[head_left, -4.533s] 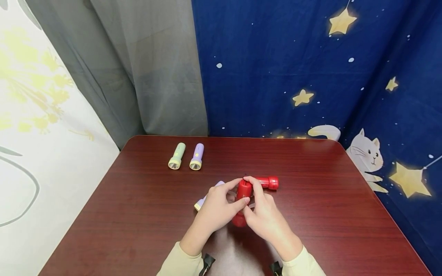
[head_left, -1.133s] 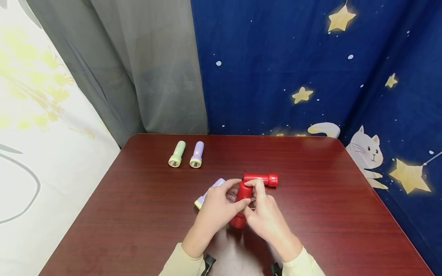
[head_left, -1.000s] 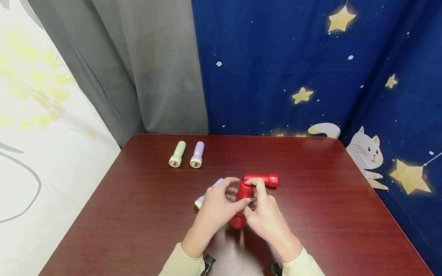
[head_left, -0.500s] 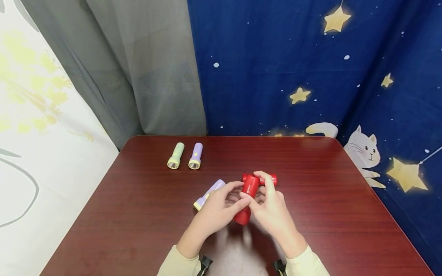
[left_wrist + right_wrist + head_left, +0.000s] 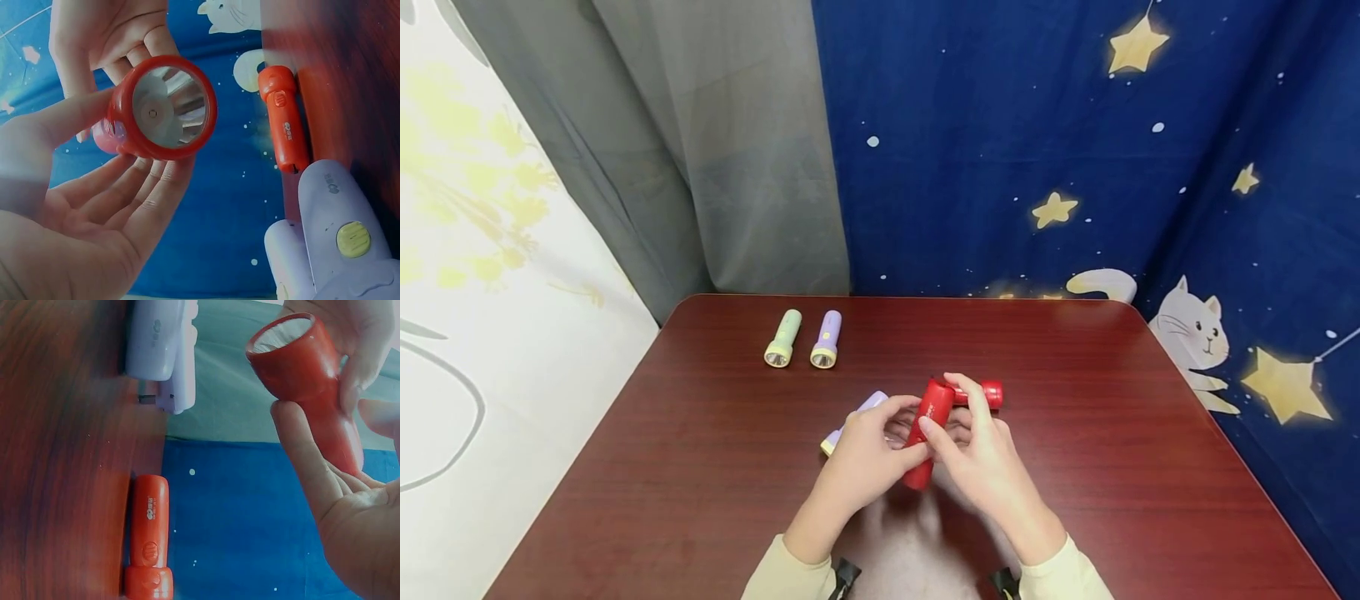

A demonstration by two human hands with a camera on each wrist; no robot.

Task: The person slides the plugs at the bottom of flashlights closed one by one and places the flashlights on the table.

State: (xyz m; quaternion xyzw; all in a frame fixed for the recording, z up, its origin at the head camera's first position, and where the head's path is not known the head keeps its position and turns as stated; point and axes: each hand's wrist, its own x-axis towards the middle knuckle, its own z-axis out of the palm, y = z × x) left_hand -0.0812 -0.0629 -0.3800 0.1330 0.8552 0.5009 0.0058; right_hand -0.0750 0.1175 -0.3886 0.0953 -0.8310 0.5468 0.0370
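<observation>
A red flashlight is held between both hands above the table, tilted, its wide head toward the person. My left hand grips it from the left, thumb across the barrel near the head. My right hand holds it from the right, with the thumb on the barrel and the index finger by the tail end. The left wrist view looks into its round lens; the right wrist view shows its flared head and side. Beyond my right fingers lies a second red flashlight, partly hidden.
A lilac flashlight lies by my left hand, partly covered by it. Farther back on the dark red-brown table are a light green flashlight and another lilac flashlight. Grey and blue curtains hang behind the table.
The held flashlight has turned and tilted, its tail swinging right and then slightly back. My right thumb has moved onto the barrel, and the right index finger has straightened. The lying flashlights have not moved.
</observation>
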